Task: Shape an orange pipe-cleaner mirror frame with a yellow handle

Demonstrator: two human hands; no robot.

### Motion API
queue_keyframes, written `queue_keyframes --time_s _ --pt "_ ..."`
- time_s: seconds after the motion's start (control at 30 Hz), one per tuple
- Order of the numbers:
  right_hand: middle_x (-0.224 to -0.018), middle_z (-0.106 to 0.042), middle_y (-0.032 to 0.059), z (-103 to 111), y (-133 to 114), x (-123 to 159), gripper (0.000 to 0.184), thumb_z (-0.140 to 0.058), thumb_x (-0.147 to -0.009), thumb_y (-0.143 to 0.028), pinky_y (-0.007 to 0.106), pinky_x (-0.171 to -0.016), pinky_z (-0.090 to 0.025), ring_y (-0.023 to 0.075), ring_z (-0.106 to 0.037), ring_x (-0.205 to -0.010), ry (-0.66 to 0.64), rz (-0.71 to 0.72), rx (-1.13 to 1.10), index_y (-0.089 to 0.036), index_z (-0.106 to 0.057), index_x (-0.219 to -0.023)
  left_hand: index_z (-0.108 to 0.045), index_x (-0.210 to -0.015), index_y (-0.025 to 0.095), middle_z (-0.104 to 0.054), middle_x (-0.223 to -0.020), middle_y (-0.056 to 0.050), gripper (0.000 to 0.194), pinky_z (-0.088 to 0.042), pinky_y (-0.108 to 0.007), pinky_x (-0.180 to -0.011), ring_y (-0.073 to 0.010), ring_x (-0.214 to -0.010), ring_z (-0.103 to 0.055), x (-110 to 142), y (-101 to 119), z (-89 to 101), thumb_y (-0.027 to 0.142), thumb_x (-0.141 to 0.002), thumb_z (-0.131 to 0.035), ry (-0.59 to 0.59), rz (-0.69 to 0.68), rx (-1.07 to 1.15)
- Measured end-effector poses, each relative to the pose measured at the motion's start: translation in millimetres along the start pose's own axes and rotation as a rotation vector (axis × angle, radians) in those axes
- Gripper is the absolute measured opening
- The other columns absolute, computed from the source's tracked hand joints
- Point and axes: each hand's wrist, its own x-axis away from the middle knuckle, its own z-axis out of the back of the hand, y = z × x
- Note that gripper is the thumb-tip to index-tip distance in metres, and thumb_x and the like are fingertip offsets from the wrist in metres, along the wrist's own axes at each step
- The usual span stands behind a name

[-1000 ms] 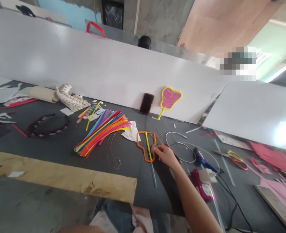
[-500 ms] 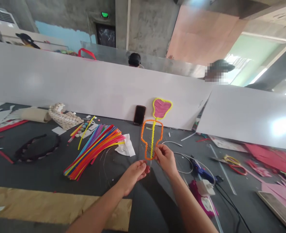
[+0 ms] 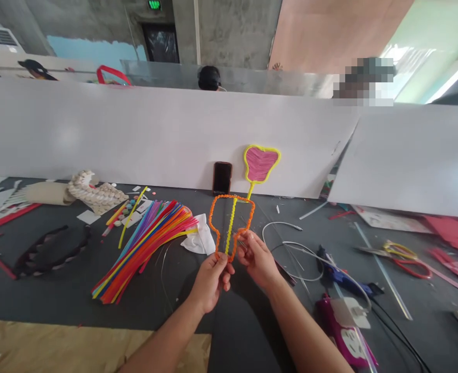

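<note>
An orange pipe-cleaner frame [image 3: 215,217] with a yellow strand down its middle is held upright above the dark table [image 3: 58,290]. My left hand [image 3: 212,280] pinches its bottom end, fingers closed. My right hand [image 3: 256,259] grips the lower right side of the frame, together with thin wires. Behind it a pink heart-shaped piece with a yellow rim [image 3: 260,163] leans on the white board [image 3: 135,134] beside a dark phone [image 3: 222,177].
A fan of coloured pipe cleaners [image 3: 143,246] lies to the left, with a white tissue [image 3: 201,238] and a black headband [image 3: 46,251]. To the right are wire loops [image 3: 286,243], a blue glue gun [image 3: 343,277], scissors [image 3: 401,254] and pink paper. People sit beyond the board.
My right hand lifted the orange frame off the table and stood it upright. My left hand came into view and took hold of its bottom end.
</note>
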Motion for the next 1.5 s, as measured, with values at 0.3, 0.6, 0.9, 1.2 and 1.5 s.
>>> queue_keyframes --time_s 0.3,0.6,0.9,1.2,1.5 --pt "-0.089 -0.058 0.0036 -3 -4 1 0.033 -0.057 -0.078 -0.052 0.022 -0.041 -0.024 0.0086 -0.034 -0.05 -0.046 0.028 0.028 -0.022 -0.061 -0.088 -0.055 -0.081 0.016 -0.067 -0.074 -0.004 0.033 -0.041 -0.016 -0.039 -0.0063 -0.047 -0.051 3 -5 -1.4 0.045 -0.073 -0.066 -0.004 0.063 -0.013" --pt "-0.078 -0.057 0.0014 -2 -2 1 0.035 -0.059 -0.076 -0.053 0.021 -0.04 -0.023 0.0054 -0.029 -0.046 -0.103 -0.052 0.037 -0.018 -0.06 -0.078 -0.058 -0.084 0.014 -0.067 -0.072 -0.003 0.031 -0.041 -0.015 -0.041 -0.0056 -0.049 -0.051 5 -3 -4.0 0.041 -0.072 -0.068 0.0 0.061 0.054" --pt "-0.071 -0.057 -0.0008 1 4 -5 0.035 -0.062 -0.075 -0.051 0.019 -0.039 -0.021 0.0032 -0.031 -0.042 -0.073 -0.026 -0.011 -0.017 -0.055 -0.069 -0.057 -0.079 0.014 -0.067 -0.071 -0.003 0.028 -0.041 -0.014 -0.042 -0.0051 -0.05 -0.051 8 -2 -6.2 0.038 -0.072 -0.07 0.03 0.061 0.093" --pt "-0.08 -0.059 0.0016 4 7 -5 0.033 -0.059 -0.079 -0.049 0.019 -0.04 -0.023 0.0038 -0.035 -0.046 -0.109 0.01 -0.002 -0.017 -0.063 -0.079 -0.058 -0.08 0.014 -0.067 -0.075 -0.004 0.031 -0.043 -0.014 -0.043 -0.0062 -0.052 -0.054 3 -7 -2.6 0.041 -0.071 -0.069 0.042 0.021 0.045" --pt "-0.075 -0.06 0.0017 9 11 -6 0.025 -0.065 -0.079 -0.04 0.018 -0.041 -0.024 0.0028 -0.036 -0.046 -0.164 -0.049 -0.024 -0.015 -0.063 -0.074 -0.058 -0.079 0.014 -0.067 -0.075 -0.004 0.031 -0.043 -0.014 -0.042 -0.0056 -0.053 -0.053 2 -7 -1.5 0.041 -0.07 -0.07 0.07 0.013 0.033"
